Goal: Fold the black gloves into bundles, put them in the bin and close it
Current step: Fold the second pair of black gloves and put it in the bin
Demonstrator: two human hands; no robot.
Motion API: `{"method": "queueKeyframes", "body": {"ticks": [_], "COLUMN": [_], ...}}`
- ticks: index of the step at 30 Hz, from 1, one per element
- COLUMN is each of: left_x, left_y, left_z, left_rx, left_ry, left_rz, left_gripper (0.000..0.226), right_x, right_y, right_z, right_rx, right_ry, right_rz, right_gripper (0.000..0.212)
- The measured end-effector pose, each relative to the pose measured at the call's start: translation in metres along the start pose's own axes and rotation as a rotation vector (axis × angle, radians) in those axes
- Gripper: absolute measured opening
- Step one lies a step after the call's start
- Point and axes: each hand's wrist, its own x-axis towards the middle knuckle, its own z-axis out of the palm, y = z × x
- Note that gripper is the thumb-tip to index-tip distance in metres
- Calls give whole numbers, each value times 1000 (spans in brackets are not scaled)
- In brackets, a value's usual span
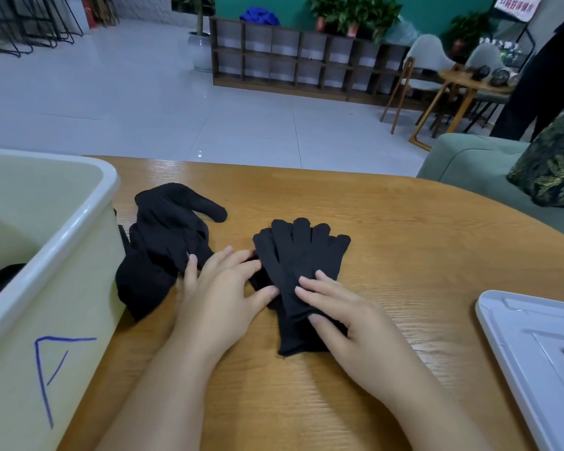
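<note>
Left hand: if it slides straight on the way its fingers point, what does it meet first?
The left hand points up and right, so it would likely first meet the flat gloves that its fingers already seem to touch; depth is unclear.

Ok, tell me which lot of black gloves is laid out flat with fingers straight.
The stacked gloves at table centre under both hands, fingers pointing away. The glove pile beside the bin is crumpled.

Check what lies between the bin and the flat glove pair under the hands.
A loose pile of black gloves lies between the bin and the flat pair, against the bin wall, per the head view.
</note>
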Motion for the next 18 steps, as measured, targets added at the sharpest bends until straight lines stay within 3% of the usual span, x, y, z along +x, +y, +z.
{"method": "queueKeyframes", "body": {"ticks": [7,12,18], "left_x": [-1,5,4], "left_y": [1,-2,2], "left_z": [0,0,3], "left_rx": [-45,-118,-75], "left_ry": [35,247,230], "left_rz": [13,-73,-110], "left_gripper": [45,32,32], "right_x": [-2,-2,-2], "right_y": [-6,-4,-2], "right_z": [-5,-4,-5], "right_rx": [-52,10,47], "right_ry": [-65,-70,-70], "right_rz": [-5,5,12], "right_gripper": [38,38,39]}}
